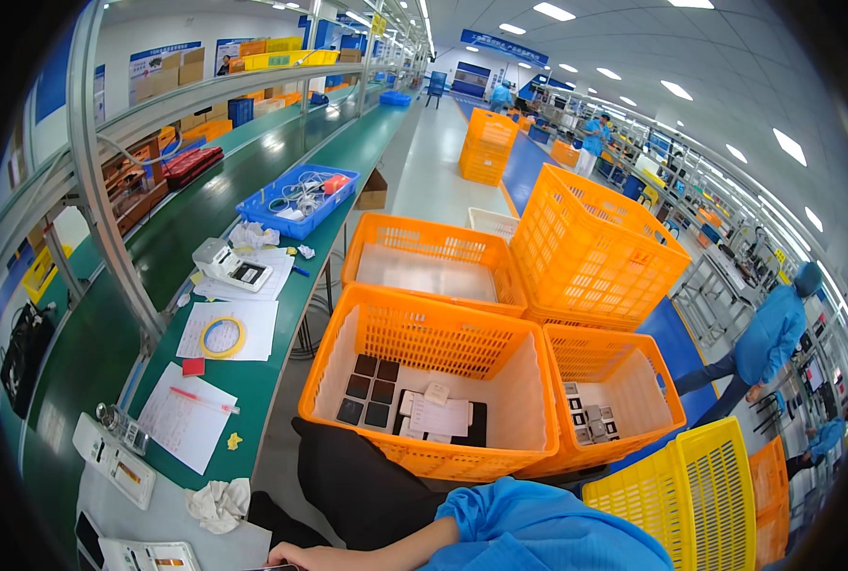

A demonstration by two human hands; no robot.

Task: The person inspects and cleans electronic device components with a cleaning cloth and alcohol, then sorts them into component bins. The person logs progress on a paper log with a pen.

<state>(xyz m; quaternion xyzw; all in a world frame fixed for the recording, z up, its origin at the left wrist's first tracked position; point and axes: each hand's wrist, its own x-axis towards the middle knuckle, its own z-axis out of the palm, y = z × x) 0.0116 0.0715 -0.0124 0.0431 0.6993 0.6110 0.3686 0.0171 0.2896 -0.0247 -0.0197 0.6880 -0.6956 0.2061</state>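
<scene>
My right hand [302,556] is at the lower edge, its fingers bent and partly cut off by the frame. They close on a thing with a dark edge, mostly out of view. My left hand is out of view. Close by on the grey bench top lies a white device housing [148,555] with an amber strip. Farther back is a longer white housing [110,464], beside a clear cylindrical part [122,425]. A crumpled white cloth [219,504] lies near my right hand. A dark flat device [91,541] is at the bench's left.
Written papers [186,433], a yellow tape roll [222,337] and a white handheld device [229,265] lie along the green bench. A blue bin [295,224] holds cables. Orange crates [424,319] stand to the right, the nearest holding dark square panels. A person [776,324] walks beyond.
</scene>
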